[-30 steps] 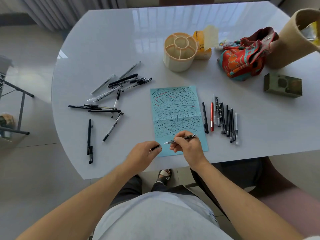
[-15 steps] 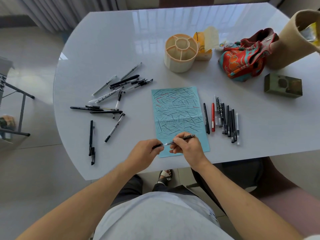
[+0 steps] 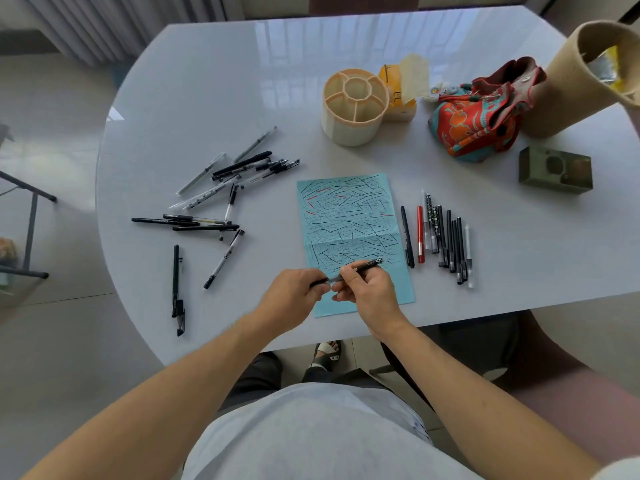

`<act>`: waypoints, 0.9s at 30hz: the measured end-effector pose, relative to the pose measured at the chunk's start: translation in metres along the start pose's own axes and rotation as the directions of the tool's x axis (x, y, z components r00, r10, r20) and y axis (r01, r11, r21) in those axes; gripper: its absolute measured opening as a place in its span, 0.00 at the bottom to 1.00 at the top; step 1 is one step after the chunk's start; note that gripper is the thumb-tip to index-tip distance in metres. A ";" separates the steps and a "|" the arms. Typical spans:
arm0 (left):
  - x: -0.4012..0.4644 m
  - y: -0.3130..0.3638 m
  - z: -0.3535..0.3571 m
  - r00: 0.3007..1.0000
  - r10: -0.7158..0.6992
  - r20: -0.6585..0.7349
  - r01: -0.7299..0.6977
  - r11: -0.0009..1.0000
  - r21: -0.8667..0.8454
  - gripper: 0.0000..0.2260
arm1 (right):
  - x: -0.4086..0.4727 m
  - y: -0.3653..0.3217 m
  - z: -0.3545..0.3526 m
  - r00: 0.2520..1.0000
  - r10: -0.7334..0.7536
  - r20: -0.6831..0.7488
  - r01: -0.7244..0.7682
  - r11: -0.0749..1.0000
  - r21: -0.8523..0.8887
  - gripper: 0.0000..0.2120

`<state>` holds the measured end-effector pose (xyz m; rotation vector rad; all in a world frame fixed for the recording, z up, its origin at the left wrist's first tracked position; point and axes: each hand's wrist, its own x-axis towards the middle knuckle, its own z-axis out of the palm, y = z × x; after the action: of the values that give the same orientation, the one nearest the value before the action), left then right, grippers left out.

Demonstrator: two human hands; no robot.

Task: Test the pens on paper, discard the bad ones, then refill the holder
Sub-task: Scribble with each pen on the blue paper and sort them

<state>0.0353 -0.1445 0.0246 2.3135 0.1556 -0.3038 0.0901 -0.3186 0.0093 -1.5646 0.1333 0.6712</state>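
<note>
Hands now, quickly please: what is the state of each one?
Left hand: closed, pinching the cap end of the pen.
Right hand: closed, holding the pen.

No legible text anywhere, dark marks on the yellow tissue pack (image 3: 398,98) too blurred to read, print on pen barrels (image 3: 221,194) too small

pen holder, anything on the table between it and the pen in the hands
Nothing visible blocks the way. The pen is held by the left hand and right hand over the blue paper. Beyond the flat sheet is bare table up to the empty pen holder.
</note>
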 end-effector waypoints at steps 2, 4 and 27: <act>0.000 -0.002 0.003 1.000 -0.010 0.002 0.010 1.000 -0.009 0.08 | 0.002 -0.002 -0.002 1.000 0.019 0.023 -0.018 0.999 -0.029 0.09; 0.003 -0.004 0.006 0.999 -0.023 0.030 0.025 0.998 -0.058 0.07 | 0.009 -0.009 -0.008 0.997 0.050 0.062 -0.044 0.995 -0.092 0.09; -0.027 -0.071 -0.009 0.997 0.024 0.067 -0.032 0.991 0.128 0.16 | 0.106 -0.054 -0.043 0.945 -0.318 0.080 0.159 0.230 -0.960 0.12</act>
<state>-0.0040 -0.0902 -0.0117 2.4279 0.0724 -0.3846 0.2167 -0.3193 0.0027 -2.7843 -0.5601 0.3491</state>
